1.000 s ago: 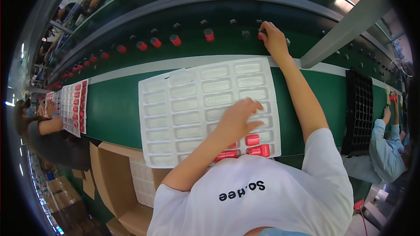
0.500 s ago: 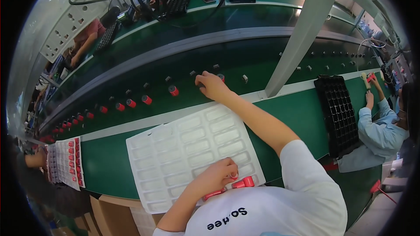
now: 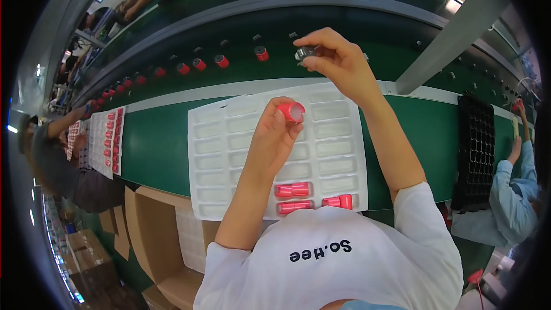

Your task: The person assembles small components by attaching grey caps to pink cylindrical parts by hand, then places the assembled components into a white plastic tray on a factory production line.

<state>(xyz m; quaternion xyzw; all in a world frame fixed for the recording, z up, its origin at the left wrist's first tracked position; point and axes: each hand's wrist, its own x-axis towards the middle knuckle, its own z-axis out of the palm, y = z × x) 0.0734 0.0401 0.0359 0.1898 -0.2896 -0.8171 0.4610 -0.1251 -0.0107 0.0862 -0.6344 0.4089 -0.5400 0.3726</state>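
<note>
My left hand (image 3: 271, 140) is raised over the white moulded tray (image 3: 234, 179), its fingers closed round a short red cylinder (image 3: 294, 112) with a pale round end turned up. Over the dark green conveyor, my right hand (image 3: 343, 66) pinches a small dark grey round part (image 3: 305, 53) between thumb and fingers. In the tray's near compartments lie red pieces: one red piece (image 3: 292, 190) above another red piece (image 3: 295, 207), and a third red piece (image 3: 337, 201) at the near right corner, partly covered by my shirt.
Red cylinders with dark tops (image 3: 221, 61) and small metal parts (image 3: 256, 38) line the conveyor (image 3: 172, 89). A slanted grey post (image 3: 445, 46) stands at right, near a black tray (image 3: 475, 149) and a co-worker. Another filled tray (image 3: 102, 140) and an open cardboard box (image 3: 140, 235) are at left.
My left hand has lifted off the tray's near side with a red cylinder. My right hand, earlier reaching down over the conveyor, now holds up the dark part. The whole view has shifted.
</note>
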